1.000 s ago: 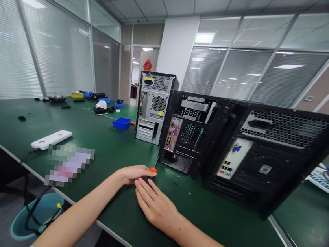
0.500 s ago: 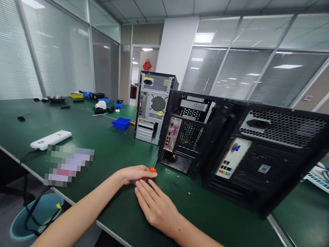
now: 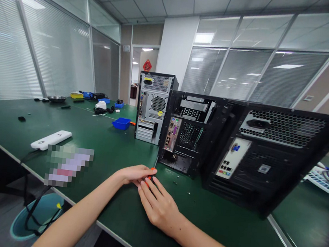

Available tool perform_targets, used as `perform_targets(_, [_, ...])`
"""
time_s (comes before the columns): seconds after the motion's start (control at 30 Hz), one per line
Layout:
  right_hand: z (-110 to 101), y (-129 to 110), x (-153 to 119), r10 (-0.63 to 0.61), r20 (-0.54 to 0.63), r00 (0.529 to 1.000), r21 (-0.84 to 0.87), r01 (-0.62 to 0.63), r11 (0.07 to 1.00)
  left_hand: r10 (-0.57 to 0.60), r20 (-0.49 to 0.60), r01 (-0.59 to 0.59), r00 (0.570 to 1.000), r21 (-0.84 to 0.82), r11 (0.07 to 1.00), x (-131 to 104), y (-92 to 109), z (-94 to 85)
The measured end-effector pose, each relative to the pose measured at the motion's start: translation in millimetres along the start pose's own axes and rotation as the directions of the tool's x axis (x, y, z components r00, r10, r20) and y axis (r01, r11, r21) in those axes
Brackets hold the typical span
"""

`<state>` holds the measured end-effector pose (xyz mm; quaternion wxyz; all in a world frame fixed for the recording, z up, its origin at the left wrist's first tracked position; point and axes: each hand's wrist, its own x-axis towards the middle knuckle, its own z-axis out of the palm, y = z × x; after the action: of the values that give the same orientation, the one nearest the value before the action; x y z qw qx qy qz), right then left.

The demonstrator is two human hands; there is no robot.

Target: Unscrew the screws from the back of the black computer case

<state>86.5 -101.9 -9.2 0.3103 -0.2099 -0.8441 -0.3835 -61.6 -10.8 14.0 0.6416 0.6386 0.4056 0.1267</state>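
Observation:
A screwdriver (image 3: 153,170) with a red-and-black handle is between my hands, its thin shaft pointing up to the lower left edge of the middle computer case (image 3: 192,150). My left hand (image 3: 135,174) closes around the front of the handle, thumb along the top. Behind it, the fingers of my right hand (image 3: 159,207) are on the handle's rear part, so most of the handle is hidden. Whether the tip meets a screw is too small to tell. The middle case stands with its rear panel facing me and its inside partly showing.
Another black case (image 3: 254,165) stands close on the right, and a silver-backed case (image 3: 151,110) behind on the left. Small loose screws (image 3: 175,182) lie near my right hand. A blue tray (image 3: 121,123) and a white power strip (image 3: 52,140) are on the green table (image 3: 97,139).
My right hand has shifted slightly right and its fingers have turned on the handle, showing more red between them. My left hand and the cases are nearly unmoved.

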Motion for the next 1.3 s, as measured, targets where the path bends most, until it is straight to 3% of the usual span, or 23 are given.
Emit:
perform_targets(0.47, [-1.2, -0.3, -0.2, 0.039, -0.025, 0.999, -0.039, -0.040, 0.998, -0.023, -0.025, 0.023, 0.999, -0.021, 1.000, -1.3, 2.1, 0.6])
perform_targets(0.87, [2.8, 0.4, -1.1, 0.092, -0.078, 0.993, -0.067, -0.097, 0.993, -0.081, 0.083, 0.099, 0.993, -0.236, 0.967, -0.3, -0.6, 0.5])
perform_targets(1.3, [3.5, -0.2, -3.3, 0.146, -0.068, 0.987, -0.074, -0.151, 0.986, -0.062, 0.135, 0.102, 0.989, -0.311, 0.945, 1.2, -1.8, -1.1])
